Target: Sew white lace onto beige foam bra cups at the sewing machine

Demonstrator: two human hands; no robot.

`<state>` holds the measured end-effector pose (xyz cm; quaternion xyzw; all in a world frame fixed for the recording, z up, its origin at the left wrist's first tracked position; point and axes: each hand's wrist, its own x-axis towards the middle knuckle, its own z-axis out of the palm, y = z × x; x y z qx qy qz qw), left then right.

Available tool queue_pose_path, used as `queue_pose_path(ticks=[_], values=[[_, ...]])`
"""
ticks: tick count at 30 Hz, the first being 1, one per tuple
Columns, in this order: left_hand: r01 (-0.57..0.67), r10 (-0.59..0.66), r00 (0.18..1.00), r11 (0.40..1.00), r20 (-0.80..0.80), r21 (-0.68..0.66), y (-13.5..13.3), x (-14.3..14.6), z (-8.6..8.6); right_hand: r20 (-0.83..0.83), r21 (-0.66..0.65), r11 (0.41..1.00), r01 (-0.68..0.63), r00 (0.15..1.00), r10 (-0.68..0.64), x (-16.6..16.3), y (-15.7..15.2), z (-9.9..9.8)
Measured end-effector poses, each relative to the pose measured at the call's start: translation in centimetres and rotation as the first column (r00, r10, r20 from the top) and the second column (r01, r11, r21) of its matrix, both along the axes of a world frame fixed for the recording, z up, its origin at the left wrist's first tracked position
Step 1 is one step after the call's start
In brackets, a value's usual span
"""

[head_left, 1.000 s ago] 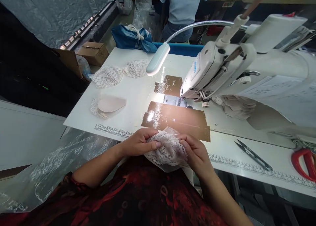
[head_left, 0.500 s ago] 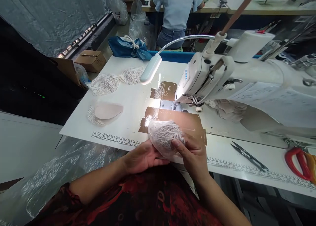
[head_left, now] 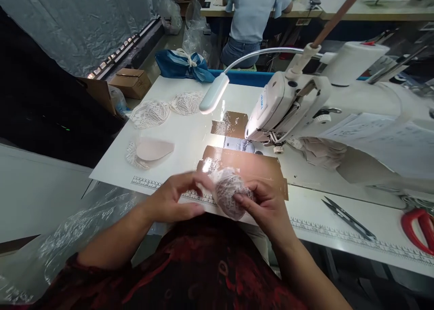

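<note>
A white lace bra cup (head_left: 231, 193) is pinched between the thumb and fingers of my right hand (head_left: 266, 206), just above the front edge of the table. My left hand (head_left: 181, 194) is at the cup's left side with thumb and fingers apart; its fingertips are blurred near the lace. Left of my hands, a smooth beige cup piece (head_left: 154, 149) lies over lace on the tabletop. Two more lace cups (head_left: 151, 114) lie behind it, joined side by side. The sewing machine (head_left: 274, 106) stands beyond my right hand, its needle area lit by a lamp (head_left: 214, 93).
Thread snips (head_left: 349, 218) and red-handled scissors (head_left: 418, 231) lie on the right of the table (head_left: 111, 154). Brown tape (head_left: 251, 163) covers part of the surface by the needle. Stacked beige pieces (head_left: 322, 152) sit under the machine arm. A person (head_left: 251, 18) sits at a table behind.
My left hand has come out from under the lace cup, moved left and turned over, its fingers now apart. The right hand keeps hold of the cup, which has tilted.
</note>
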<state>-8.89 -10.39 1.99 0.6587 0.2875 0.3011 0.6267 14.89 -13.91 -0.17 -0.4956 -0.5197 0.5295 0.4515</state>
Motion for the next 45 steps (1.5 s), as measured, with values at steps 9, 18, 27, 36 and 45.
queue_pose_path(ticks=[9, 18, 27, 36, 45], values=[[0.053, 0.032, 0.943, 0.969, -0.332, 0.241, 0.3, 2.5, -0.8, 0.215, 0.218, 0.973, -0.075, 0.976, 0.027, -1.7, -0.4, 0.3], [0.042, 0.029, 0.944, 0.977, -0.328, 0.208, 0.7, 2.1, -0.5, 0.209, 0.207, 0.978, -0.005, 0.977, -0.039, -2.0, -0.1, -0.2], [-0.017, -0.003, 0.971, 0.997, -0.239, -0.081, 1.5, 3.3, -0.7, 0.088, 0.051, 0.997, -0.064, 0.994, 0.059, 0.0, 0.6, -0.8], [0.063, -0.075, 0.978, 0.996, -0.195, -0.07, 2.3, 4.6, -0.8, 0.135, -0.016, 0.99, -0.139, 0.981, 0.14, 0.4, 1.6, 0.2], [0.061, -0.048, 0.998, 0.924, 0.044, -0.379, 2.5, 6.0, -1.8, 0.075, -0.032, 0.994, -0.108, 0.991, 0.11, 0.7, 1.7, 1.1]])
